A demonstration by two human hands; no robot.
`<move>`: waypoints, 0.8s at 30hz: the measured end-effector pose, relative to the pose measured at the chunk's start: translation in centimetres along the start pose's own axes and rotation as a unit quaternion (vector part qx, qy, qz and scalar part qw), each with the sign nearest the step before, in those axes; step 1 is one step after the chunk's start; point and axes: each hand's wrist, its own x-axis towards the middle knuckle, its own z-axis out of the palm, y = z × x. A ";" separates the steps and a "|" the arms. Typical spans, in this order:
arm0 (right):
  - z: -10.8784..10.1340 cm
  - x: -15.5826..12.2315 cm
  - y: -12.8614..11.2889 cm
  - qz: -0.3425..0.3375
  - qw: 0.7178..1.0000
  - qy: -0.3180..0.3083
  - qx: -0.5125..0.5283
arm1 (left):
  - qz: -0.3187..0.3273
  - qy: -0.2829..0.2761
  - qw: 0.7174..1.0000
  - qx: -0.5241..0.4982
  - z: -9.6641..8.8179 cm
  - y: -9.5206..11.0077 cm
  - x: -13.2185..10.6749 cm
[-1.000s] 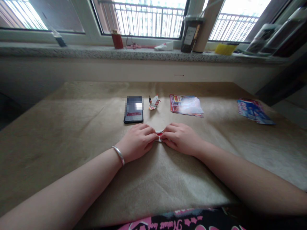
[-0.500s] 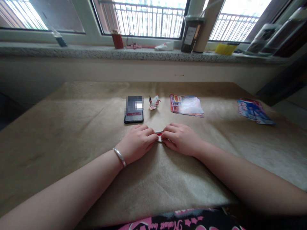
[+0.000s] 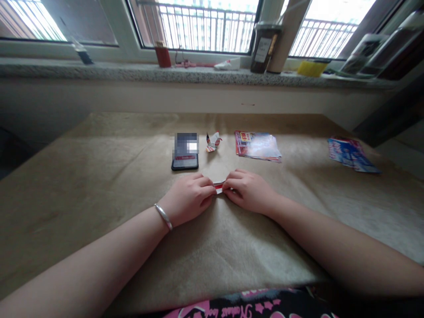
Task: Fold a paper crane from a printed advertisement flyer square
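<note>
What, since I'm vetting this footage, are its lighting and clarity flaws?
All in the head view: daylight overexposes the window; glare whitens the flyer stack; pixelation masks most of the phone; shadows darken the tabletop near left hand and right hand.

A speckled grey windowsill (image 3: 126,74) runs across the far side of the room. Directly above the windowsill rise window panes (image 3: 86,20) set in pale frames (image 3: 121,26), and outside them, beyond the windowsill, stands a barred railing (image 3: 212,26), washed out by bright daylight. Directly below the windowsill is a plain pale wall (image 3: 165,95), dimmer than the panes, with a small thin mark (image 3: 247,104) on it. In front of the windowsill spreads a wide table (image 3: 99,176) with a brownish, lightly creased surface. Below the windowsill's right end, a slanting dark shape (image 3: 391,110) sits in shadow, too dim to identify.
</note>
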 end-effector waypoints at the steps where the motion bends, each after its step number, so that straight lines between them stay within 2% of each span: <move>1: 0.1 0.0 0.0 0.008 1.000 -0.001 0.008 | -0.001 -0.001 1.000 0.000 0.0 0.0 0.0; 11: 0.5 0.3 0.0 0.063 0.995 0.005 0.079 | -0.008 -0.005 1.000 0.026 -0.2 0.1 -0.2; 17: 0.6 0.6 0.1 0.090 0.991 -0.002 0.095 | 0.031 0.001 0.998 0.061 -0.1 0.0 -0.2; 24: 0.6 0.7 0.1 0.117 0.986 -0.001 0.115 | 0.010 0.011 0.999 0.037 0.1 0.1 -0.1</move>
